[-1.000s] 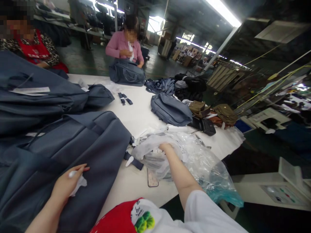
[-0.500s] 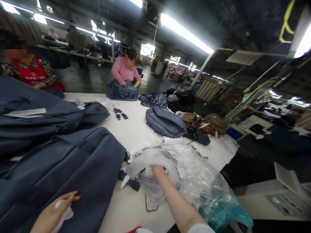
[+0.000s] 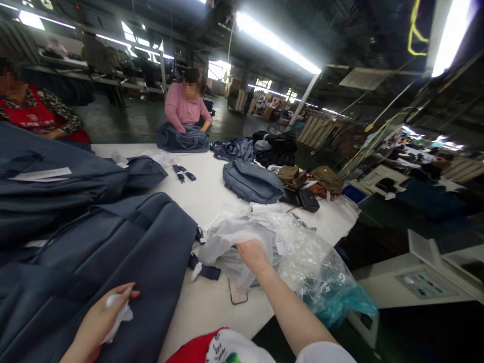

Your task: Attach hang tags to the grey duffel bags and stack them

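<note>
My left hand (image 3: 108, 315) is closed, thumb against fingertips, around a crumpled white piece of thin paper or film (image 3: 120, 315). It hovers over or rests on a large dark blue bag (image 3: 151, 247) that looks like leather. My right hand (image 3: 252, 254) reaches into the mouth of a translucent white plastic bag (image 3: 223, 241). Its fingers are mostly hidden there, so I cannot see what they touch. Beside that bag lies a dark blue strap piece (image 3: 207, 271) with a white wrap. A phone or phone case (image 3: 238, 292) lies just in front of it.
More blue bags (image 3: 68, 176) are heaped at the left. A blue bag (image 3: 251, 181), brown pouches (image 3: 291, 176) and clear plastic (image 3: 302, 247) cover the right side of the white table (image 3: 200, 194). Small strap tabs (image 3: 183, 173) lie mid-table. Two co-workers sit or stand across it.
My right hand has sunk further under the plastic bag's lip, and its fingers are less visible. My left hand has shifted slightly right, still holding the white piece. The whole view has swung a little.
</note>
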`<move>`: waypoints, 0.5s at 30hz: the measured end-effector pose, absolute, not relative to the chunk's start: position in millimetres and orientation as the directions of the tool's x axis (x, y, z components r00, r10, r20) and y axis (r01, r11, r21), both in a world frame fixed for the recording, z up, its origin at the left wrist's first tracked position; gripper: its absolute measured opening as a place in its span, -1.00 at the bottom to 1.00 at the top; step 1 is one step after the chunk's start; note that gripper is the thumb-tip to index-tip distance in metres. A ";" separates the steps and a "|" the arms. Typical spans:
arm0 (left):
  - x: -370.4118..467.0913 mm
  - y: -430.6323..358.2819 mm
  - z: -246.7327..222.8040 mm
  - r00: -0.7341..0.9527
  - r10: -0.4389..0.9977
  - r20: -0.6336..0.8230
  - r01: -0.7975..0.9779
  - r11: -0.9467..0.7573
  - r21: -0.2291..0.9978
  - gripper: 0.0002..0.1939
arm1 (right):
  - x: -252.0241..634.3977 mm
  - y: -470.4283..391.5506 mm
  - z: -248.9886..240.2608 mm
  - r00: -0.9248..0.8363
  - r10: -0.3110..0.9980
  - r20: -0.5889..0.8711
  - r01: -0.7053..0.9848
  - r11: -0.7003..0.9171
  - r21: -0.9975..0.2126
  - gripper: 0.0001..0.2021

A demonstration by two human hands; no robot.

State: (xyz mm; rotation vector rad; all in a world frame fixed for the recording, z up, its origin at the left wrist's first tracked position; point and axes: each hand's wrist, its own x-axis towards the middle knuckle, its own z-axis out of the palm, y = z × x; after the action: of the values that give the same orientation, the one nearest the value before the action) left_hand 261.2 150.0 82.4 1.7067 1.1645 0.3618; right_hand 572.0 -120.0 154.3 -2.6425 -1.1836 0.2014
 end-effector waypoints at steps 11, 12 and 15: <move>276.6 98.0 133.6 0.731 0.573 -0.370 0.407 0.069 0.911 -0.40 | 521.0 -133.2 251.8 0.558 0.829 0.042 0.785 -0.511 -0.350 -0.70; 278.4 92.7 137.6 0.753 0.549 -0.363 0.401 0.055 0.914 -0.42 | 518.6 -132.4 256.6 0.575 0.815 0.070 0.750 -0.491 -0.442 -0.68; 286.0 78.7 149.8 0.840 0.443 -0.312 0.325 0.049 0.944 -0.47 | 516.1 -121.0 259.2 0.665 0.743 0.080 0.518 -0.381 -0.766 -0.67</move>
State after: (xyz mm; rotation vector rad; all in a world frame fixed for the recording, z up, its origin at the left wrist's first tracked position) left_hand 286.0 78.7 149.8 1.5521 0.6297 0.0994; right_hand 516.1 -121.0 259.2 -2.0699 -0.9724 0.3534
